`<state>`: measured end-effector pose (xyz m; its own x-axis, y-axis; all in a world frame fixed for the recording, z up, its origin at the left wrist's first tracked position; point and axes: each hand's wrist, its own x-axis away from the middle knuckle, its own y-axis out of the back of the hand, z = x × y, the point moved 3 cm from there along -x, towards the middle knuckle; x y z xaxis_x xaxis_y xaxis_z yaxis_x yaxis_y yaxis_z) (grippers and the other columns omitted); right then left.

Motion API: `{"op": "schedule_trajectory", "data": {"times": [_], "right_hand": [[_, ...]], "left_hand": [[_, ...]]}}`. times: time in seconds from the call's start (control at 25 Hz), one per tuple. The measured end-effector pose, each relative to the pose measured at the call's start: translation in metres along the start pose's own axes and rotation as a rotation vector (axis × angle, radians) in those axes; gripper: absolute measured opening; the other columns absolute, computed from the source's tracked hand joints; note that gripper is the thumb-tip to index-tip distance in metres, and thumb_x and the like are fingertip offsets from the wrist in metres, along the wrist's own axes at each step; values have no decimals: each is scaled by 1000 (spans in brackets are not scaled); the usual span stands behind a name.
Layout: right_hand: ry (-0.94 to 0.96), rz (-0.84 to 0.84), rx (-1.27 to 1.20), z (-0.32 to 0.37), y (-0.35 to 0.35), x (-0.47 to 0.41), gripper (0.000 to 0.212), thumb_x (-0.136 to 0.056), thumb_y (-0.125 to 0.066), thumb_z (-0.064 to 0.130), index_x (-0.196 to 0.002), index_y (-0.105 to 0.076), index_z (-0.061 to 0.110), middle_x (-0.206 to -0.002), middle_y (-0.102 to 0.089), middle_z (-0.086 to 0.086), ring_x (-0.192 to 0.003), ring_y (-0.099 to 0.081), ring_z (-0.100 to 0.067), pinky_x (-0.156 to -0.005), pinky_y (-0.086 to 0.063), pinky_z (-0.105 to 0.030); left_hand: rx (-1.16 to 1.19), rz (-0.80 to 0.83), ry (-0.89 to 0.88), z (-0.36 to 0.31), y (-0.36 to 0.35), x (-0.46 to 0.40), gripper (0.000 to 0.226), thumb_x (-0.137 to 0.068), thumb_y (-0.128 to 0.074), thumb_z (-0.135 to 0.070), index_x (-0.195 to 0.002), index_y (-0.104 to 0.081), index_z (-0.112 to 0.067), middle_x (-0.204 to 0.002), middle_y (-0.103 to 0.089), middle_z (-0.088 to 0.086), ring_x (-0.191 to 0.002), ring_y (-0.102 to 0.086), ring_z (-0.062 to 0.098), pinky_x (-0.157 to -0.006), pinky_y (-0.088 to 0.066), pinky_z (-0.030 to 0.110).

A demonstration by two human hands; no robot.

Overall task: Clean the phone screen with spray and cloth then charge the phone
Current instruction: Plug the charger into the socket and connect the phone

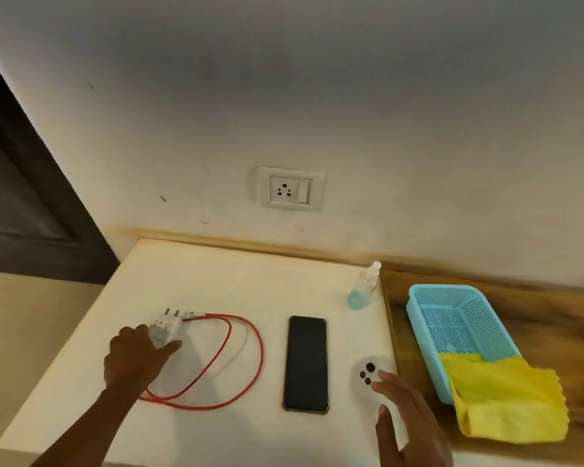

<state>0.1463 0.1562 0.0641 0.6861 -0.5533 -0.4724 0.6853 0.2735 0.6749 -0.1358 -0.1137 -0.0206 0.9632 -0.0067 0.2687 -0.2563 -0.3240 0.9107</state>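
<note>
A black phone (305,364) lies screen up in the middle of the white tabletop (216,274). To its left, my left hand (135,358) grips the white charger adapter (166,326), thumb below it and fingers curled at its left side. Its pins point toward the wall. The red cable (262,348) loops on the table between adapter and phone. My right hand (408,423) rests with straight fingers on a white device with camera lenses (368,369), right of the phone. A clear spray bottle (363,291) with bluish liquid stands at the back right. A yellow cloth (506,399) hangs over the near end of a blue basket (459,318).
A wall socket with a switch (290,189) sits on the wall above the table's back edge. The basket rests on a wooden counter (553,332) right of the white top. A dark door frame (31,197) is at the far left.
</note>
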Motion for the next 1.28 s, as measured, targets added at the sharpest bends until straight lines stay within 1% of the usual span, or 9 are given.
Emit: {"op": "schedule_trajectory", "data": {"times": [0.2,0.32,0.4,0.52,0.64,0.92,1.04,1.16,1.28], "right_hand": [[-30,21,-48,17,-14,-3,16,-73,-60,11,-84,-70,17,-94,-74,2,-92,-56,-4,-78,-46,-7],[-253,110,-283,31,-28,-14,34,-79,-63,-3,-94,-64,27,-98,-72,7,-93,-61,-2,-78,-50,-10],[-463,286,-488,49,-47,-25,35,-85,-58,2,-92,-62,35,-98,-69,15,-92,-63,0,-74,-49,-5],[-696,572,-775,88,-83,-45,20,-88,-57,15,-101,-62,30,-104,-67,9,-95,-64,-9,-77,-55,-18],[-785,720,-851,117,-114,-56,34,-88,-53,43,-120,-50,30,-116,-58,11,-107,-59,-13,-79,-54,-21],[-826,706,-950,103,-120,-76,32,-87,-59,34,-114,-62,17,-111,-69,-4,-102,-64,-17,-96,-51,-38],[-833,650,-1098,96,-120,-104,26,-87,-60,30,-110,-62,16,-109,-68,-6,-101,-64,-22,-88,-55,-38],[-863,555,-1271,89,-120,-154,14,-87,-60,23,-99,-62,16,-98,-66,-7,-95,-65,-25,-70,-59,-38],[-853,479,-1236,81,-129,-201,13,-86,-63,20,-95,-61,12,-94,-63,-9,-86,-64,-24,-61,-59,-33]], "left_hand": [[61,-37,-5,0,1,4,64,-76,-72,-46,-122,-53,-5,-112,-61,19,-103,-57,36,-83,-52,48],[186,-141,-44,-8,11,20,57,-78,-71,-38,-121,-51,-7,-114,-63,18,-100,-60,39,-78,-51,50],[226,-219,-91,-21,22,34,56,-79,-71,-38,-122,-50,-10,-116,-64,16,-98,-62,39,-75,-52,49],[314,-270,-160,-50,29,63,61,-76,-72,-41,-126,-49,-16,-120,-62,12,-103,-60,36,-74,-53,47],[435,-284,-229,-81,27,89,59,-75,-74,-39,-125,-50,-20,-115,-62,7,-96,-56,24,-72,-51,39],[556,-267,-357,-112,19,108,61,-70,-81,-21,-123,-55,-10,-106,-65,10,-89,-64,28,-66,-39,22],[604,-195,-347,-112,9,107,73,-72,-80,-20,-136,-44,-19,-110,-63,-2,-71,-63,6,-60,-37,7],[611,-146,-338,-103,-4,111,71,-77,-75,-22,-138,-39,-24,-113,-66,-5,-82,-65,10,-72,-52,21],[542,-107,-356,-97,-19,113,65,-79,-71,-19,-137,-41,-16,-124,-61,-1,-106,-61,19,-88,-45,30]]}}
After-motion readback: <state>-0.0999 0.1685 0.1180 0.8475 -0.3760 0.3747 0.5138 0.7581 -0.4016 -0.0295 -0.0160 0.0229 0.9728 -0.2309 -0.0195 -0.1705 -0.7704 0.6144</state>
